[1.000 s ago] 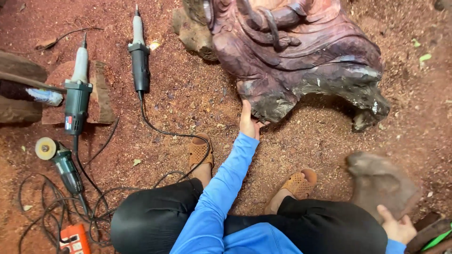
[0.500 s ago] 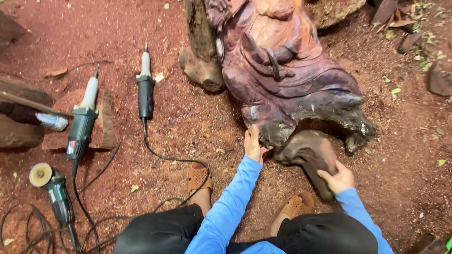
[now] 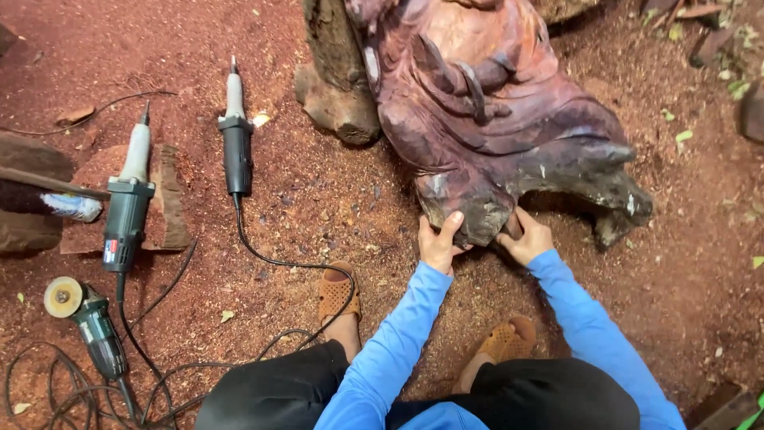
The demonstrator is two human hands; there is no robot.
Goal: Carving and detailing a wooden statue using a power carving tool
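Observation:
A large reddish-purple wood carving (image 3: 493,119) lies on the red, sawdust-covered ground in front of me. My left hand (image 3: 438,243) grips its lower front edge, thumb up on the face. My right hand (image 3: 529,239) is just to the right, fingers curled under the same edge beside a dark hollow. A sliver of brown wood (image 3: 510,228) shows between my hands; the rest of it is hidden. Both sleeves are blue.
Two straight grinders (image 3: 236,151) (image 3: 127,199) and an angle grinder (image 3: 87,318) lie at the left, black cables (image 3: 270,259) trailing toward my sandalled feet (image 3: 338,295). A flat wood slab (image 3: 163,199) lies under one grinder, and a rough wood chunk (image 3: 338,107) leans against the carving's left.
My right hand carried a brown wood block from the right and pushed it under the carving's edge, where it is now almost hidden. My left hand stayed on the edge. The view moved closer.

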